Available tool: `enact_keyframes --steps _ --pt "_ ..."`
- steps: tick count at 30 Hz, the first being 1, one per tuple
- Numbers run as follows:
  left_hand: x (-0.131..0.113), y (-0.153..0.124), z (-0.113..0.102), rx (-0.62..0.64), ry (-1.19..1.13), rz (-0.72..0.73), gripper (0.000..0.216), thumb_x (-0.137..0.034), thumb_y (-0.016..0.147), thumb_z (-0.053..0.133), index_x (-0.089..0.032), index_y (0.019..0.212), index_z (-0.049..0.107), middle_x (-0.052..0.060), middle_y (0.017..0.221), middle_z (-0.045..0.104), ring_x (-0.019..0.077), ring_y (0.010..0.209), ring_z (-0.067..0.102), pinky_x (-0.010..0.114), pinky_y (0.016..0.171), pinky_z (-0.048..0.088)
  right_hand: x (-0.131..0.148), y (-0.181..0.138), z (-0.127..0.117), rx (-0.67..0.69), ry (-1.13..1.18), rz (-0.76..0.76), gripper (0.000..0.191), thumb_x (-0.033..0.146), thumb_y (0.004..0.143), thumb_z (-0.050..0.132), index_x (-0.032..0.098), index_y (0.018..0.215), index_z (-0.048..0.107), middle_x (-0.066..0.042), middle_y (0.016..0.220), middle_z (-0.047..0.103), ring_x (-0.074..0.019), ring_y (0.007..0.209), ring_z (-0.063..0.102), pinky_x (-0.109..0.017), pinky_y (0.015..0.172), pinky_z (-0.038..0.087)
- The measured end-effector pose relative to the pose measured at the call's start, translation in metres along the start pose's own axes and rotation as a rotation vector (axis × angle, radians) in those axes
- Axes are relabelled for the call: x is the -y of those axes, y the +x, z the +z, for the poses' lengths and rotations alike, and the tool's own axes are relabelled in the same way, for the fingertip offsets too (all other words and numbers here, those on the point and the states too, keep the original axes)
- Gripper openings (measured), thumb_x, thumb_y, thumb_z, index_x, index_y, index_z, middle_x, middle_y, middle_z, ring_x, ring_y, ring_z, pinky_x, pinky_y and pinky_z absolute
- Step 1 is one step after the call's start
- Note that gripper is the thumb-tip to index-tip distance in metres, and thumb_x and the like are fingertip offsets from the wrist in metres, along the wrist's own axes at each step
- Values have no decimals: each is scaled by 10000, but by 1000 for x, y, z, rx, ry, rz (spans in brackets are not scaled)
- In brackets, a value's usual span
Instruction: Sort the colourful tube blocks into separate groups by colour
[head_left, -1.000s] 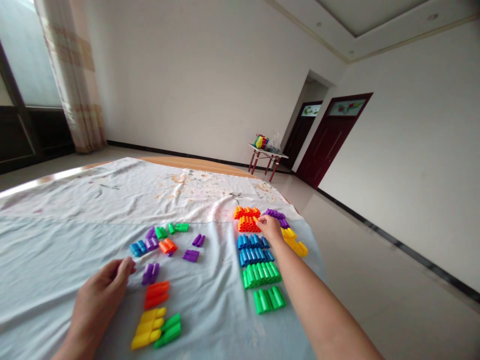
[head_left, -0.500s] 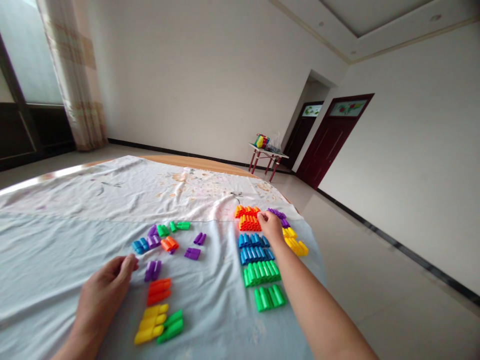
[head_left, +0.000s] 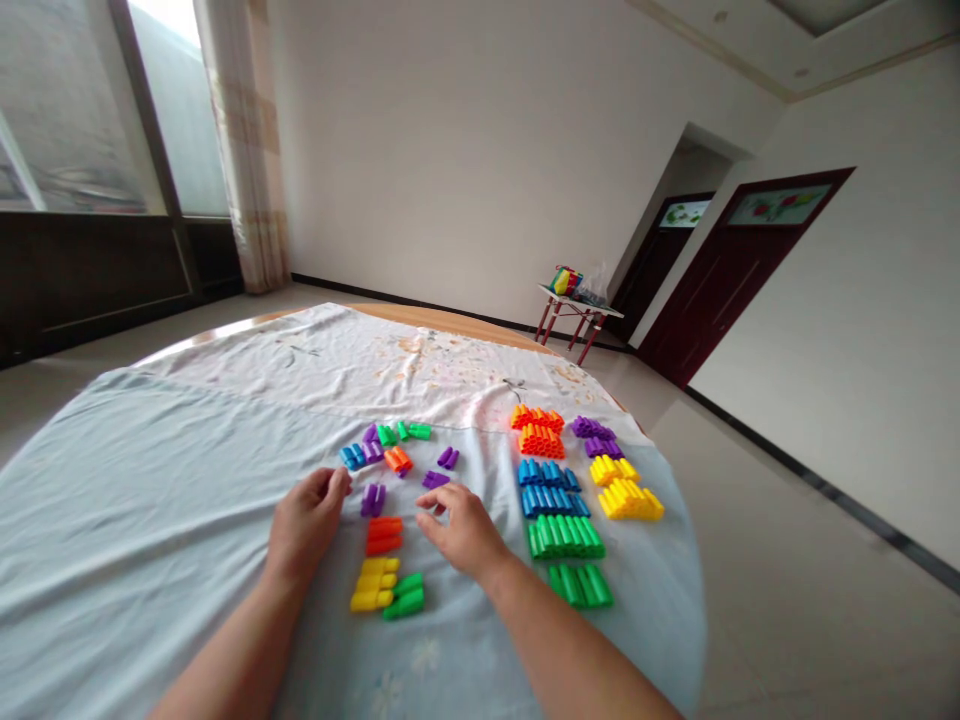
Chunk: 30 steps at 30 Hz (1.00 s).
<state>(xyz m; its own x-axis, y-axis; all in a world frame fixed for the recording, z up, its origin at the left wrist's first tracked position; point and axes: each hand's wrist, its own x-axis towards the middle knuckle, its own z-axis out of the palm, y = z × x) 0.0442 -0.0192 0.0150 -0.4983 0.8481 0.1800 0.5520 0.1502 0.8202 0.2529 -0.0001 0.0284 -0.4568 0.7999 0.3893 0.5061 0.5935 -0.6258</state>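
My right hand (head_left: 463, 530) hovers over the cloth with thumb and fingers apart and nothing visible between them. Just beyond its fingertips lies a purple tube piece (head_left: 435, 480). My left hand (head_left: 304, 525) is curled, thumb against the fingers; what it holds, if anything, is hidden. Close to it on the right lies a purple double tube piece (head_left: 373, 500). Between the hands are orange tube pieces (head_left: 384, 536), and nearer me yellow pieces (head_left: 373, 585) and green pieces (head_left: 406, 597). Farther back lie blue pieces (head_left: 352, 457), another orange piece (head_left: 398, 461) and green pieces (head_left: 386, 435).
Sorted stacks stand at the right: orange (head_left: 540, 440), blue (head_left: 551, 488), green (head_left: 566, 537), purple (head_left: 598, 437) and yellow (head_left: 630, 500). A wrinkled cloth (head_left: 187, 480) covers the round table. A small table (head_left: 581, 302) with bags stands near the far wall.
My right hand has moved from the orange stack back left to the loose pieces, its fingers now parted. The view has turned left, and my left hand stays beside the loose pieces.
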Motion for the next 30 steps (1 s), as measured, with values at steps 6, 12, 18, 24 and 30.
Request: enact_keyframes --steps 6,12,18,24,30 --pt "1 1 1 7 -20 13 404 -519 758 393 -184 683 606 21 657 644 159 622 553 237 571 378 28 9 27 32 -181 16 339 516 735 622 184 794 656 -55 764 629 -201 795 584 -313 754 462" --pt "1 0 0 -2 -21 1 396 -515 762 394 -187 687 603 8 627 625 153 597 541 235 558 367 26 14 37 71 -236 31 227 344 653 687 208 832 663 -42 787 615 -200 754 595 -302 713 485" --pt "0 -1 0 6 -10 0 381 -505 760 404 -193 694 612 5 618 621 155 599 536 235 555 355 8 11 6 64 -159 15 266 160 693 614 187 955 649 -45 885 629 -157 763 591 -256 731 477" --pt "0 -1 0 11 2 -5 378 -504 769 401 -193 694 602 6 618 616 152 593 530 233 552 356 4 4 7 135 -222 20 230 266 694 659 191 912 663 -46 844 628 -188 827 589 -291 785 466" --pt "1 2 -1 26 19 -21 380 -509 758 407 -191 722 612 13 633 625 162 606 546 239 555 376 3 7 -4 116 -194 -25 259 201 697 639 181 955 649 -52 909 633 -180 908 574 -281 851 442"
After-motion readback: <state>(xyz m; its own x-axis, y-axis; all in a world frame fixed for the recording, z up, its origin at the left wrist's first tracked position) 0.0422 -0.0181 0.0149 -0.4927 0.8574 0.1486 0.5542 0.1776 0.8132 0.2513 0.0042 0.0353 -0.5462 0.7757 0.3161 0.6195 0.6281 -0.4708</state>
